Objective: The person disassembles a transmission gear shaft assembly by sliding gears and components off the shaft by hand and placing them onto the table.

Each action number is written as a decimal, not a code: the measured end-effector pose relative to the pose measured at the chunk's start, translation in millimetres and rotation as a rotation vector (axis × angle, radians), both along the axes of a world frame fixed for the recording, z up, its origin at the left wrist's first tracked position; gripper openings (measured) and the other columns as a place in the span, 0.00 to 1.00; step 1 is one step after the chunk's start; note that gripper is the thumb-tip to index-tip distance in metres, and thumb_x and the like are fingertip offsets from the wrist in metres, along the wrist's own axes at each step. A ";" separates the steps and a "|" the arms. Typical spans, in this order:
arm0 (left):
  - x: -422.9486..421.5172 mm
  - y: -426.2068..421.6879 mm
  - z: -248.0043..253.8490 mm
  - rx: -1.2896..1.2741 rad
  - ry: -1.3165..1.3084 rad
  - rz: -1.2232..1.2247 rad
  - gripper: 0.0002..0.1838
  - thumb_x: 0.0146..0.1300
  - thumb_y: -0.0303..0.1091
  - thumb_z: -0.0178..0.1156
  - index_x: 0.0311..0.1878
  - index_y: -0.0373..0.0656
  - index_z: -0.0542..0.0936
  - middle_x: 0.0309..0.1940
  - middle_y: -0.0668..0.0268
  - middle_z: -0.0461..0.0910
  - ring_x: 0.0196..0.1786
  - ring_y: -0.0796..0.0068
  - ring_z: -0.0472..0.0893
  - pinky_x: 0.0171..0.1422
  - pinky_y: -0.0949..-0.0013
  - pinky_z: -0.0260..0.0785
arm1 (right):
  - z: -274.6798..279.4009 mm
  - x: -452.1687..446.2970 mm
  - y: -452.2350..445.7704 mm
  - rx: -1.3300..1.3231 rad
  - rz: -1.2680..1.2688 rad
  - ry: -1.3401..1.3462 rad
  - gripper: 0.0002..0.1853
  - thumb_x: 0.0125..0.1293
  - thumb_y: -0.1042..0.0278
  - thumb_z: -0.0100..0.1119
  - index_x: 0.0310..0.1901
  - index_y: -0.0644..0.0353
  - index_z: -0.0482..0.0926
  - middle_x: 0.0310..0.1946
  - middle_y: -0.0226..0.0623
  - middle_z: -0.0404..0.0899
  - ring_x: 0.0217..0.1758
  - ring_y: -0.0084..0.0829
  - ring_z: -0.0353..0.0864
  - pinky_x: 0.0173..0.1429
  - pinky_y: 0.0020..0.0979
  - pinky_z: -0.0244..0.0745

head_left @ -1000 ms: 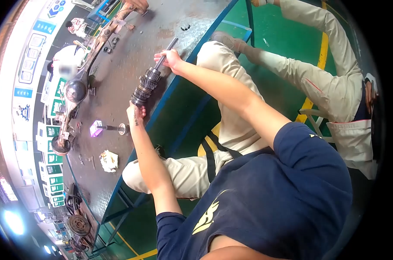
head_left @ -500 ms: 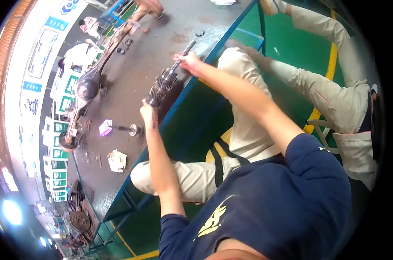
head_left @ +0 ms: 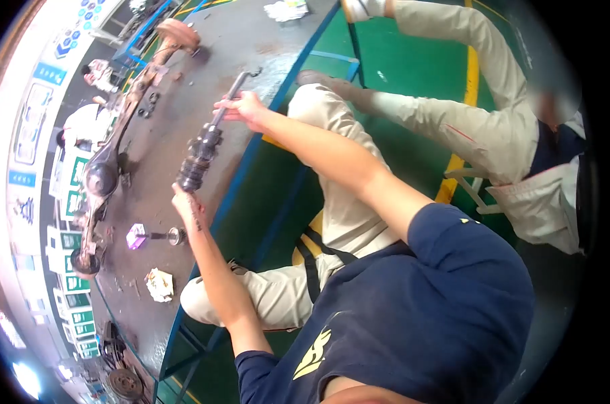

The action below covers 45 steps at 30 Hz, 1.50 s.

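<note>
A gear shaft [head_left: 200, 158] with several dark toothed gears slants over the work table, its thin bare end pointing up and away. My left hand [head_left: 189, 205] is closed around its lower, geared end. My right hand [head_left: 245, 111] grips the thin end with fingers around the rod; some fingertips are hidden behind it. A small dark curved piece [head_left: 256, 72] lies on the table by the shaft's tip. Nearer my left forearm, a shorter shaft with a round metal end [head_left: 175, 236] lies against a purple and white box [head_left: 136, 236].
A long vehicle axle [head_left: 101, 179] runs along the table's far side. Crumpled paper [head_left: 159, 285] lies near the left edge and more white paper [head_left: 286, 9] at the far end. Another person in beige trousers [head_left: 446, 128] sits at right. Blue table edge [head_left: 244, 165] borders my knees.
The view has shifted, so the table and its things sit lower and further left. Both hands still hold the gear shaft, which now stands a little steeper in view.
</note>
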<state>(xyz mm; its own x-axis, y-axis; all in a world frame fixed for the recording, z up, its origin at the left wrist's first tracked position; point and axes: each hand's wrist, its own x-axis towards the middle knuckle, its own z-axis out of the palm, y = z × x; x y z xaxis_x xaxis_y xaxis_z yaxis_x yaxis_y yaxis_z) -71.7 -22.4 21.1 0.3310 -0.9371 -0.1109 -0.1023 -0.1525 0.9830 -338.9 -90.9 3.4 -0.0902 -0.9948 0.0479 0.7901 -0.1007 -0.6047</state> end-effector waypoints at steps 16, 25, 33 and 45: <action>-49.4 65.9 64.0 -0.164 0.136 0.035 0.28 0.73 0.56 0.44 0.19 0.49 0.58 0.07 0.74 0.52 0.06 0.80 0.52 0.08 0.73 0.42 | 27.6 -6.4 14.8 -0.039 0.014 -0.152 0.10 0.67 0.70 0.60 0.45 0.64 0.72 0.41 0.45 0.83 0.41 0.39 0.87 0.50 0.41 0.84; -64.4 93.5 31.9 -0.104 0.082 -0.002 0.28 0.73 0.54 0.44 0.19 0.48 0.61 0.07 0.71 0.55 0.06 0.77 0.55 0.08 0.72 0.46 | 30.7 8.2 7.4 -0.035 -0.077 -0.090 0.08 0.68 0.66 0.59 0.40 0.61 0.74 0.34 0.39 0.83 0.30 0.33 0.85 0.34 0.36 0.83; -17.9 46.2 -20.5 0.002 -0.045 0.190 0.30 0.70 0.60 0.43 0.28 0.41 0.75 0.15 0.60 0.73 0.17 0.59 0.72 0.25 0.46 0.68 | 24.6 14.7 11.0 -0.036 -0.072 -0.127 0.10 0.70 0.62 0.58 0.41 0.60 0.73 0.33 0.35 0.81 0.31 0.29 0.83 0.36 0.32 0.82; -91.9 135.0 59.6 0.110 0.614 -0.239 0.22 0.73 0.53 0.46 0.27 0.50 0.69 0.10 0.78 0.54 0.09 0.85 0.50 0.11 0.77 0.43 | 32.8 7.1 -8.0 -0.162 -0.034 -0.227 0.11 0.70 0.69 0.54 0.30 0.66 0.75 0.26 0.46 0.81 0.24 0.39 0.82 0.30 0.43 0.81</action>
